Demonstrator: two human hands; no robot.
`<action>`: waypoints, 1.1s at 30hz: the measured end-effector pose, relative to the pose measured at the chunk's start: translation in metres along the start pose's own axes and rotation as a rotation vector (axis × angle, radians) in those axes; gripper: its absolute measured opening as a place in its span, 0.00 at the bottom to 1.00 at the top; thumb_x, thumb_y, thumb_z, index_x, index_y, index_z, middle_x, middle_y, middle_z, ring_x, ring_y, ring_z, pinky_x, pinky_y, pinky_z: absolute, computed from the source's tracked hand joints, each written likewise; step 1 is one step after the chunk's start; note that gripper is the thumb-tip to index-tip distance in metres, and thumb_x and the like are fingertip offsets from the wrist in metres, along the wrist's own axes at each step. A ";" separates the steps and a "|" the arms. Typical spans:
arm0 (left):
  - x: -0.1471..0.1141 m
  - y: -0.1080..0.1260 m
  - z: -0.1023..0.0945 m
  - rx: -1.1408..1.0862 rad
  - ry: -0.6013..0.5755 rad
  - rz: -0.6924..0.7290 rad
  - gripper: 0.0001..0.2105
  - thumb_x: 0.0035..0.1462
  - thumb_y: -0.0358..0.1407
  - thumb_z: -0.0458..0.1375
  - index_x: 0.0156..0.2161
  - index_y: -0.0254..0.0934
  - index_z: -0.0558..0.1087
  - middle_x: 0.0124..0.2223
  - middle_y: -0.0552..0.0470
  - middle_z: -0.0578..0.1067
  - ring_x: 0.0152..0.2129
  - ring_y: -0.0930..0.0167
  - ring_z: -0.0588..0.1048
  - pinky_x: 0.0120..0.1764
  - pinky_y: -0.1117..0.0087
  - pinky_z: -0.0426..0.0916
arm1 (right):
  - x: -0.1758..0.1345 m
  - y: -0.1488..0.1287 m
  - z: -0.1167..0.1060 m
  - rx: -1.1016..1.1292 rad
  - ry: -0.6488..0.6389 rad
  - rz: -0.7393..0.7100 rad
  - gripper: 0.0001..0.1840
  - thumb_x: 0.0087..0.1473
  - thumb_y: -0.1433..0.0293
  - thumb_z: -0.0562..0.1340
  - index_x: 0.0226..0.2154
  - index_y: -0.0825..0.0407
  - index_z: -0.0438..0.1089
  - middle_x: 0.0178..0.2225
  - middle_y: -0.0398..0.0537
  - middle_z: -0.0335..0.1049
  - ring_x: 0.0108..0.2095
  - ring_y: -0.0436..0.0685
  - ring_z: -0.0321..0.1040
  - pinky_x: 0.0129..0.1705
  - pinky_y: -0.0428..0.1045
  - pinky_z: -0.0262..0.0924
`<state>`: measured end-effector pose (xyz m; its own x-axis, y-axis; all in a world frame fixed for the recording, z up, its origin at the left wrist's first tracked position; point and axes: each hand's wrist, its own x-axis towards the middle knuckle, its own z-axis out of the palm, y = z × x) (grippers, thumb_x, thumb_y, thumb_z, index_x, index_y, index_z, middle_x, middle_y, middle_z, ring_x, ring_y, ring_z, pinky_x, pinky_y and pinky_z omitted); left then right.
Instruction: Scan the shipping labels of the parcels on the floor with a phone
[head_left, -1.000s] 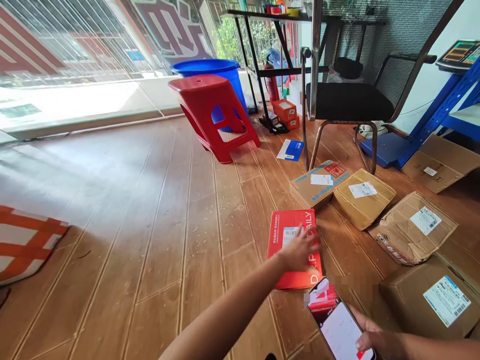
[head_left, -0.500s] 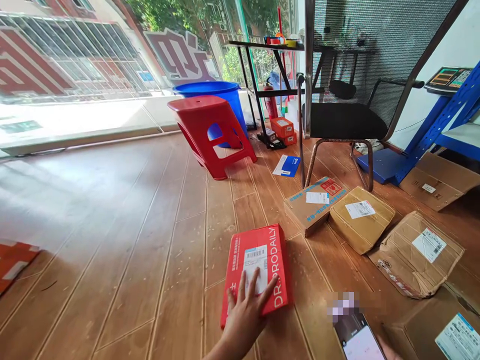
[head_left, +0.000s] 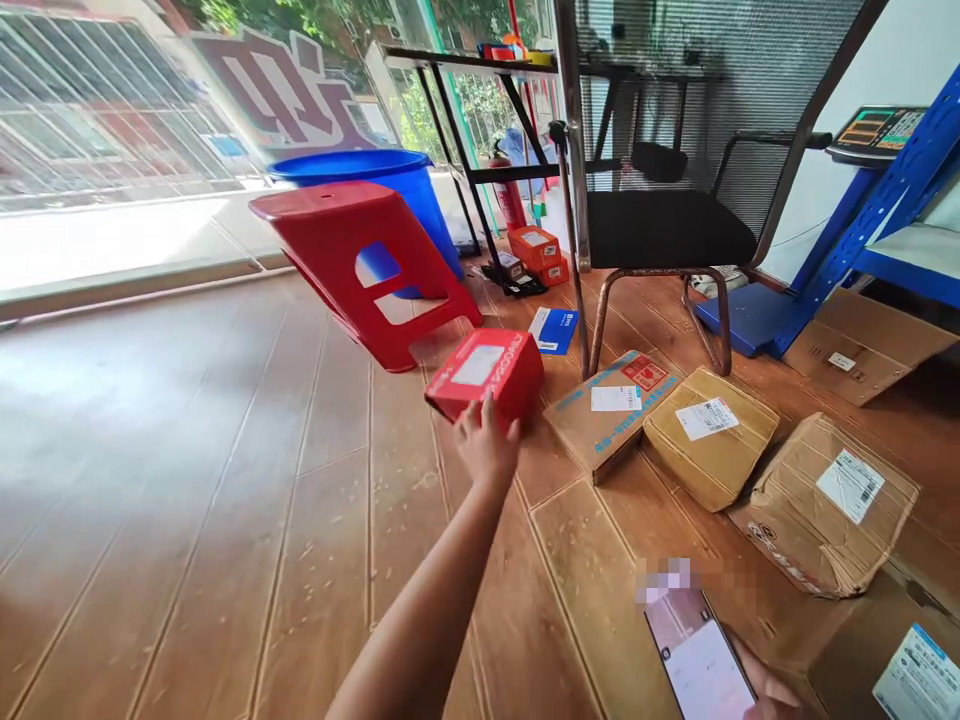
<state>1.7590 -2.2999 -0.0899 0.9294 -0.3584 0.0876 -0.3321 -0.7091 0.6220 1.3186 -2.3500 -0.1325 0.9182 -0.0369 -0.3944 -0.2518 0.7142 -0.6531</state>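
1. Brown wooden boards make the floor [head_left: 225, 540].
2. A black chair with metal legs [head_left: 667, 230] stands at one o'clock.
3. A red plastic stool [head_left: 330, 260] stands at ten o'clock.
4. A flat brown cardboard box with blue print [head_left: 589, 428] lies at four o'clock.
5. A red cardboard box with a white label [head_left: 508, 374] is in the clock's middle, near the stool.
6. The bare left hand [head_left: 487, 450] touches the red box's six o'clock side; I can't tell if it grips.
7. The bare right hand [head_left: 772, 687], partly cut off, is at five o'clock, well apart from the left, curled on a flat phone with a bright screen [head_left: 709, 665].
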 end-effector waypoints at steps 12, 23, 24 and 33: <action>-0.163 0.164 -0.148 -1.064 -1.242 -0.578 0.28 0.51 0.52 0.60 0.56 0.44 0.70 0.48 0.45 0.79 0.40 0.63 0.78 0.45 0.59 0.72 | -0.053 -0.167 0.172 0.083 0.121 0.029 0.52 0.48 0.43 0.63 0.67 0.41 0.41 0.47 0.55 0.73 0.32 0.56 0.76 0.23 0.44 0.67; -0.135 0.359 -0.469 -0.947 -1.274 -0.445 0.35 0.49 0.48 0.65 0.61 0.38 0.66 0.48 0.44 0.78 0.38 0.65 0.77 0.39 0.66 0.74 | -0.187 -0.392 0.452 0.145 0.208 0.113 0.47 0.47 0.36 0.59 0.60 0.47 0.57 0.41 0.55 0.77 0.31 0.63 0.79 0.16 0.45 0.66; -0.134 0.374 -0.497 -0.951 -1.270 -0.430 0.36 0.49 0.50 0.65 0.62 0.38 0.65 0.48 0.44 0.78 0.38 0.65 0.77 0.39 0.65 0.75 | -0.197 -0.409 0.476 0.144 0.215 0.095 0.47 0.46 0.36 0.60 0.60 0.47 0.57 0.41 0.55 0.77 0.30 0.63 0.79 0.16 0.45 0.66; -0.164 0.396 -0.660 -0.838 -1.067 -0.259 0.35 0.48 0.53 0.63 0.60 0.40 0.67 0.43 0.48 0.78 0.33 0.68 0.77 0.27 0.73 0.72 | -0.242 -0.426 0.621 0.050 0.090 -0.040 0.38 0.44 0.32 0.57 0.51 0.33 0.69 0.34 0.45 0.79 0.27 0.59 0.78 0.14 0.41 0.59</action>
<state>1.5813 -2.1211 0.6552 0.2510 -0.8307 -0.4970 0.3779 -0.3886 0.8403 1.3932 -2.2109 0.6426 0.8954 -0.1274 -0.4266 -0.1977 0.7448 -0.6373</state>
